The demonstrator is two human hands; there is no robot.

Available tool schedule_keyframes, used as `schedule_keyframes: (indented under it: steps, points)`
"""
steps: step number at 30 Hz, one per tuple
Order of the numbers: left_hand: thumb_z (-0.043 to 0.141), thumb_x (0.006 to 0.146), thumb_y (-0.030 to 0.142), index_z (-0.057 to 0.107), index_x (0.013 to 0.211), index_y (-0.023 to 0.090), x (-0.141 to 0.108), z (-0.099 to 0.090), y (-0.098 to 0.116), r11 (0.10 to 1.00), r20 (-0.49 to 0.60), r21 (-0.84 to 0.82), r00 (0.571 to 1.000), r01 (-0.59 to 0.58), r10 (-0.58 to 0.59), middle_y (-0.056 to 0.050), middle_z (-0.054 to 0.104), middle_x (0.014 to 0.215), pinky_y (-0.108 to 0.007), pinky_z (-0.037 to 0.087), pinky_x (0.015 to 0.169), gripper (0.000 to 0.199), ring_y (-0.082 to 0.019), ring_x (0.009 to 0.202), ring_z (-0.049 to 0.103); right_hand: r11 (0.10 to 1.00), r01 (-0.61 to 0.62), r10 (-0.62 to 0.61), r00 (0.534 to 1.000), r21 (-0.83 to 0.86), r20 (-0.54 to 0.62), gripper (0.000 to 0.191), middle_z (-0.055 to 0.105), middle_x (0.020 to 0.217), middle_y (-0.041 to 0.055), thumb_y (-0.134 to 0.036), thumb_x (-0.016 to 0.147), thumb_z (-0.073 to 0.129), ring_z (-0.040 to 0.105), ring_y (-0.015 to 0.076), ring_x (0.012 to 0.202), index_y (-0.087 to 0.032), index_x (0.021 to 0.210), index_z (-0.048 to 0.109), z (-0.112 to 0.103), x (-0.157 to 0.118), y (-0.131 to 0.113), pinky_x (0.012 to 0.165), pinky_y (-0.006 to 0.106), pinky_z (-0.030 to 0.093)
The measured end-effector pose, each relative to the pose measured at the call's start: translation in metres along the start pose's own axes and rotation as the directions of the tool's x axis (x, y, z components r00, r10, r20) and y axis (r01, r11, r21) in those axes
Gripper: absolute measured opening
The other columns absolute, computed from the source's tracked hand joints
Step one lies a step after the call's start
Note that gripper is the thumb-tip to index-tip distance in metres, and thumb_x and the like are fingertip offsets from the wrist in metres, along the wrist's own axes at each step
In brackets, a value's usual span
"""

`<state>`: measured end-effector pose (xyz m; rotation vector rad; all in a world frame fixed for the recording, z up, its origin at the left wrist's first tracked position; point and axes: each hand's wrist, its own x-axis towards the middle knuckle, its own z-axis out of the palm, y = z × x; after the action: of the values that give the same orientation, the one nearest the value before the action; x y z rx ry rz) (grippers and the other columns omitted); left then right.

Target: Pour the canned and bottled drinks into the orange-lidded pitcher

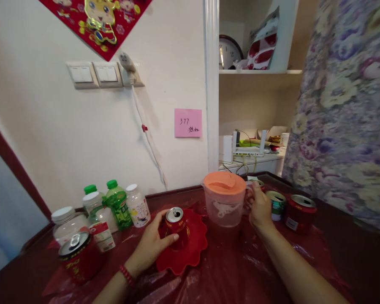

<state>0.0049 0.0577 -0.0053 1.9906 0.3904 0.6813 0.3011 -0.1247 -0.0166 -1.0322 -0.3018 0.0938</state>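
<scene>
Right now the left hand is curled around one small red can, which is over a wavy red plate. The right hand is closed tight, holding one clear jug with an orange lid, just right of the plate.

Past the right hand are three more cans: one green can, one red can, and one mostly hidden behind that hand.

Off to the left are five bottles, two with green caps and three with white. One big red can and one red-and-white packet partly block them. Plastic covers the dark red worktop.
</scene>
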Motion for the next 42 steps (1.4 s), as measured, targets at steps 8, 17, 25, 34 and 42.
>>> schedule_keyframes:
  steps: [8,17,25,34,42]
  points:
    - [0.08,0.077,0.028,0.054,0.133,0.021,-0.001,0.0,0.003,1.0,-0.005,0.014,1.0,0.021,-0.021,-0.013,0.062,0.141,-0.048,0.038,0.118,0.062,-0.033,0.134,0.056,0.994,0.045,-0.052,0.997,-0.096,-0.062,0.041,0.051,0.071,-0.0052,-0.054,0.103,0.055,0.042,0.0055,0.049,-0.015,0.094,0.06,-0.004,0.002,0.007,0.045,0.018,0.039]
    - [0.079,0.08,0.031,0.053,0.134,0.022,0.0,-0.002,0.003,1.0,0.017,0.015,1.0,0.01,-0.01,-0.013,0.061,0.144,-0.049,0.04,0.118,0.062,-0.032,0.135,0.056,0.843,0.322,-0.357,0.934,-0.431,-0.001,0.036,0.061,0.084,-0.0005,-0.05,0.101,0.061,0.059,0.0128,0.071,-0.015,0.094,0.064,-0.014,0.003,-0.005,0.068,0.029,0.053]
    - [0.078,0.083,0.037,0.047,0.134,0.021,0.0,-0.001,-0.002,1.0,0.03,-0.017,0.999,0.014,-0.014,-0.015,0.063,0.139,-0.051,0.04,0.117,0.062,-0.033,0.132,0.058,0.744,0.542,-0.63,0.764,-0.39,-0.141,0.04,0.06,0.093,0.0022,-0.056,0.101,0.056,0.059,0.016,0.081,-0.016,0.105,0.061,-0.003,0.007,-0.049,0.077,0.035,0.052]
    - [0.077,0.082,0.04,0.051,0.13,0.021,-0.001,0.002,0.007,0.997,-0.027,0.075,0.999,0.029,-0.027,-0.014,0.061,0.139,-0.051,0.04,0.117,0.058,-0.033,0.132,0.056,0.633,0.772,-0.773,0.628,-0.052,-0.094,0.032,0.043,0.079,-0.0034,-0.054,0.097,0.056,0.044,0.0142,0.066,-0.023,0.102,0.051,0.039,-0.056,-0.134,0.062,0.029,0.038]
    - [0.078,0.082,0.043,0.049,0.133,0.02,0.0,-0.002,0.011,0.998,-0.058,0.049,0.998,0.037,-0.034,-0.015,0.059,0.143,-0.051,0.038,0.117,0.063,-0.033,0.133,0.056,0.617,0.786,-0.703,0.564,-0.021,0.433,0.014,0.052,0.077,-0.0034,-0.028,0.102,0.054,0.049,0.0112,0.067,-0.023,0.088,0.057,0.059,-0.111,-0.142,0.062,0.025,0.038]
